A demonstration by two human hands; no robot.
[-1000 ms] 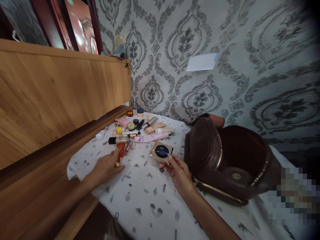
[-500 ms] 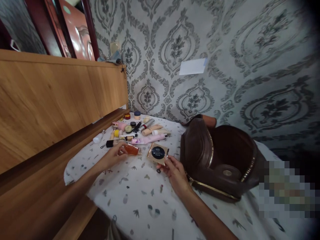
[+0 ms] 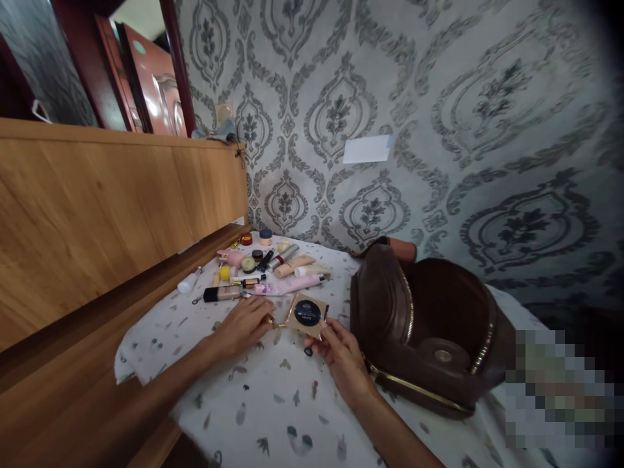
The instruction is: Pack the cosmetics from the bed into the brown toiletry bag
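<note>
In my right hand point(image 3: 341, 354) is a flat, square gold packet point(image 3: 309, 314) with a dark round label, pinched at its right edge between thumb and fingers. A small black loop point(image 3: 308, 351) shows under those fingers. My left hand point(image 3: 248, 323) is closed over the small orange perfume bottle, back of the hand up. Most of the bottle is hidden; only its gold tip point(image 3: 277, 323) pokes out toward the packet. Just beyond the left hand lie a foundation bottle point(image 3: 227, 294) with a black cap and a pink tube point(image 3: 292, 285).
Right of my hands, a brown leather bag point(image 3: 380, 312) stands unzipped on the patterned white cloth point(image 3: 273, 416). Several cosmetics lie toward the wall, among them a silver tube point(image 3: 283, 257) and a blue-lidded jar point(image 3: 266, 236). A wooden panel point(image 3: 121, 201) borders the left side.
My left hand has turned over the orange bottle, covering it, and moved right, closer to the gold packet. My right hand still holds the packet in about the same place. The view has tilted up slightly.
</note>
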